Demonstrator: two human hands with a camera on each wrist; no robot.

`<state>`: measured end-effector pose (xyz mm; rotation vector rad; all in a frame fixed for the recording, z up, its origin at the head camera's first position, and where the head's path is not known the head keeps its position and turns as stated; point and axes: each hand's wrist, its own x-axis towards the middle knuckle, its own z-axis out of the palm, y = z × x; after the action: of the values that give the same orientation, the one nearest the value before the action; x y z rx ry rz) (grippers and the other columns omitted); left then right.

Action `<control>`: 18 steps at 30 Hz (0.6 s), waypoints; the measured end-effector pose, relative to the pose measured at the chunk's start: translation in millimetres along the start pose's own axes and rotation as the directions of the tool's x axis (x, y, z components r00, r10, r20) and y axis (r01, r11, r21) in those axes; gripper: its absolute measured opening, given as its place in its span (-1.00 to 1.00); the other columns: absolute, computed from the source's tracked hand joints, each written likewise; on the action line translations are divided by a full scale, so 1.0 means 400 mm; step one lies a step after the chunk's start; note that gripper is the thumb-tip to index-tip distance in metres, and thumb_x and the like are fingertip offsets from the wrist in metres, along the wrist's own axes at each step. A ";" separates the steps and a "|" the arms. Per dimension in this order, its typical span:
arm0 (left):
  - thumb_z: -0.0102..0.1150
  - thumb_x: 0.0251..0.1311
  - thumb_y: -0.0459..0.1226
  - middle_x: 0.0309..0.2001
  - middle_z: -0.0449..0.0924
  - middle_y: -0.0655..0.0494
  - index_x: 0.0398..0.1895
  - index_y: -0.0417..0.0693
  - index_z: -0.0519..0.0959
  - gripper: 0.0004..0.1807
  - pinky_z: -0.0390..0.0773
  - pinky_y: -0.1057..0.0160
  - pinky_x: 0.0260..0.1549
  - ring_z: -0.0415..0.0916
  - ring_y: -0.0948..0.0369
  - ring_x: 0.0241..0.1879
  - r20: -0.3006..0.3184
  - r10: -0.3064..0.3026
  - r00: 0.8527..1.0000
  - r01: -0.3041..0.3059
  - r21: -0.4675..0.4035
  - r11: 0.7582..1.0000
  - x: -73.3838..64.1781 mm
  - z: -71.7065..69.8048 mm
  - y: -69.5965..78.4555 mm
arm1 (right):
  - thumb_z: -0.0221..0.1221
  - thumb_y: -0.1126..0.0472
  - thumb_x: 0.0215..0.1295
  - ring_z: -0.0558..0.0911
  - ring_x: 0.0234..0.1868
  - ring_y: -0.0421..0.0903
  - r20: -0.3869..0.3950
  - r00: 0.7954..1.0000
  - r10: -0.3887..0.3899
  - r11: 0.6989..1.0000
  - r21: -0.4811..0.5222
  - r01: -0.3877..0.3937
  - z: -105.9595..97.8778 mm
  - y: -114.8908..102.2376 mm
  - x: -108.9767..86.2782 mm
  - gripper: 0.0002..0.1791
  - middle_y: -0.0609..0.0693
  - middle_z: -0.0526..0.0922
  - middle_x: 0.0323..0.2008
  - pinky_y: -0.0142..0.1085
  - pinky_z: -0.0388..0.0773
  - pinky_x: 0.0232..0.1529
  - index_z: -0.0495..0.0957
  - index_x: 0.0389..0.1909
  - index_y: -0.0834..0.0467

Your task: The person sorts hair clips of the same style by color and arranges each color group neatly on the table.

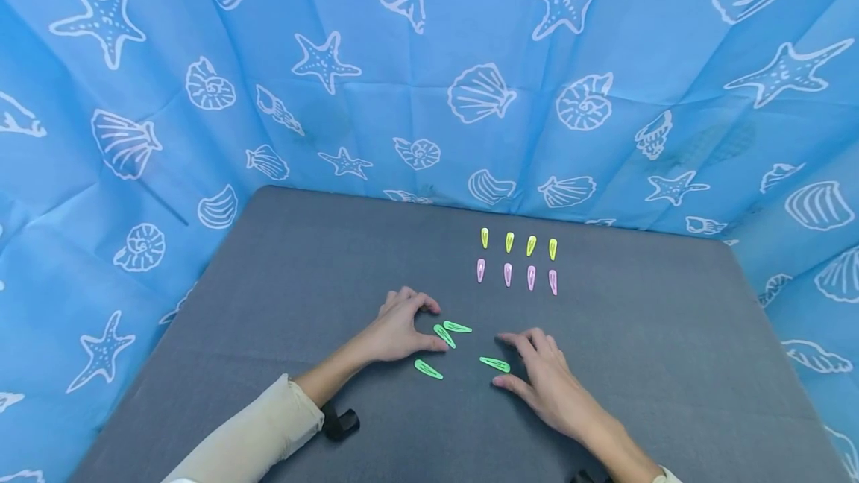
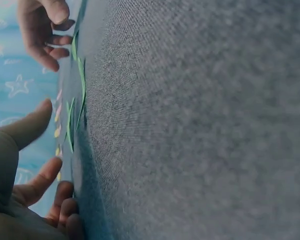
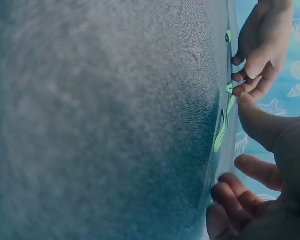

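Observation:
Several green snap hair clips lie loose on the grey table. My left hand (image 1: 397, 326) is beside two of them, thumb and forefinger spread apart around an overlapping pair; the upper green hair clip (image 1: 458, 326) meets the slanted green hair clip (image 1: 444, 335) there. Below that hand lies another green hair clip (image 1: 428, 370). To the right, my right hand (image 1: 546, 379) has its thumb and fingers parted at the end of a separate green hair clip (image 1: 494, 364). Neither hand grips anything. In the left wrist view the green clips appear edge-on between both hands.
Farther back on the table (image 1: 335, 244) is a row of yellow hair clips (image 1: 509, 242), with a row of pink hair clips (image 1: 507, 275) just in front of it. A blue curtain (image 1: 416, 58) with white shells and starfish borders the table's back and sides.

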<state>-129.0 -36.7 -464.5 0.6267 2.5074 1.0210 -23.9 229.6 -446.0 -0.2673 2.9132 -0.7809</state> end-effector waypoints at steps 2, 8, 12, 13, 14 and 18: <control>0.54 0.04 0.05 -0.01 0.46 0.10 -0.01 0.13 0.64 -0.53 0.28 0.04 0.04 0.25 0.10 0.01 -0.012 -0.002 1.000 0.002 0.002 1.000 0.007 0.004 0.000 | 0.46 0.05 0.17 0.44 -0.09 -0.22 -0.035 0.999 -0.020 0.999 0.025 0.021 0.007 0.005 0.001 -0.46 -0.14 0.53 -0.12 -0.25 0.45 -0.04 0.58 0.18 0.04; 0.49 0.13 -0.04 -0.09 0.44 0.14 -0.24 0.23 0.66 -0.80 0.21 0.09 -0.04 0.23 0.15 -0.09 -0.059 -0.017 0.998 0.019 0.017 1.000 0.020 0.019 0.001 | 0.47 0.24 0.15 0.46 -0.28 -0.34 -0.116 0.991 -0.062 0.992 0.106 0.074 0.023 0.016 0.006 -0.74 -0.26 0.48 -0.36 -0.41 0.48 -0.22 0.66 -0.16 0.05; 0.49 0.14 -0.07 -0.11 0.42 0.17 -0.30 0.29 0.65 -0.84 0.17 0.14 -0.09 0.20 0.17 -0.13 -0.073 -0.015 0.997 0.018 0.038 0.999 0.023 0.025 0.001 | 0.46 0.26 0.16 0.40 -0.34 -0.36 -0.133 0.989 -0.058 0.994 0.083 0.069 0.027 0.013 0.011 -0.78 -0.28 0.44 -0.43 -0.43 0.40 -0.30 0.64 -0.21 0.06; 0.49 0.14 -0.07 -0.12 0.42 0.18 -0.31 0.30 0.65 -0.84 0.17 0.14 -0.09 0.19 0.17 -0.14 -0.073 -0.013 0.997 0.016 0.044 0.999 0.024 0.026 0.001 | 0.45 0.26 0.16 0.38 -0.35 -0.36 -0.127 0.991 -0.050 0.996 0.070 0.059 0.027 0.011 0.012 -0.78 -0.28 0.43 -0.44 -0.43 0.37 -0.31 0.64 -0.22 0.06; 0.49 0.14 -0.07 -0.12 0.42 0.18 -0.32 0.31 0.64 -0.85 0.17 0.14 -0.10 0.19 0.17 -0.14 -0.072 -0.012 0.997 0.015 0.049 0.999 0.024 0.026 0.001 | 0.45 0.26 0.17 0.36 -0.36 -0.35 -0.118 0.992 -0.044 0.997 0.058 0.051 0.028 0.009 0.013 -0.79 -0.28 0.42 -0.46 -0.43 0.36 -0.32 0.63 -0.23 0.04; 0.48 0.15 -0.08 -0.13 0.41 0.18 -0.32 0.30 0.65 -0.85 0.17 0.13 -0.11 0.19 0.17 -0.15 -0.057 -0.009 0.998 0.011 0.049 0.999 0.025 0.024 -0.002 | 0.42 0.27 0.21 0.33 -0.39 -0.36 -0.067 0.997 -0.028 0.999 0.041 0.031 0.028 0.006 0.016 -0.81 -0.28 0.41 -0.49 -0.44 0.32 -0.35 0.58 -0.31 -0.02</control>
<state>-133.0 -26.5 -472.9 0.6069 2.5892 0.9898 -28.8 225.1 -457.3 -0.2864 2.9569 -0.8708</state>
